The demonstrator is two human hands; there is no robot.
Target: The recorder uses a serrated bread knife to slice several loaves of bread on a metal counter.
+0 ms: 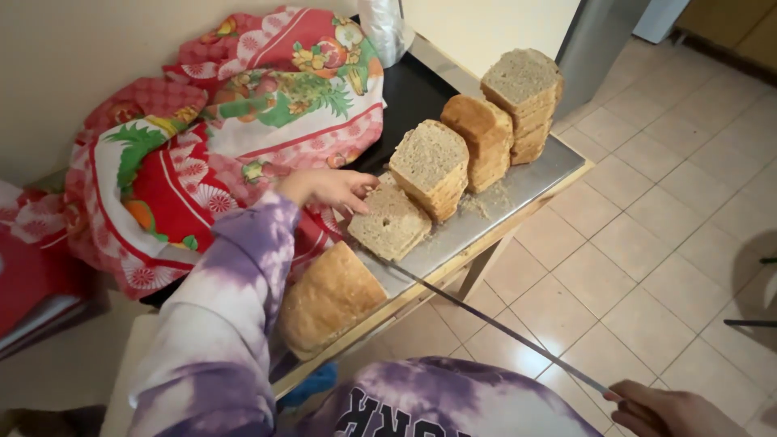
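Note:
My left hand (328, 188) reaches over the table with its fingers spread on a cut slice of brown bread (391, 222) that lies flat on the metal tabletop (530, 180). My right hand (672, 411), at the bottom right, grips the handle of a long thin knife (502, 328) whose blade runs up to the gap between that slice and the uncut part of the loaf (328, 299). Three stacks of cut slices stand further along the table: one (433, 167), a second (484, 137) and a third (524, 97).
A bright red floral cloth (235, 121) is bunched against the wall at the back left of the table. A clear plastic bag (382, 28) stands at the far end. The table's wooden edge (453, 271) borders a beige tiled floor (647, 243). Crumbs lie on the metal.

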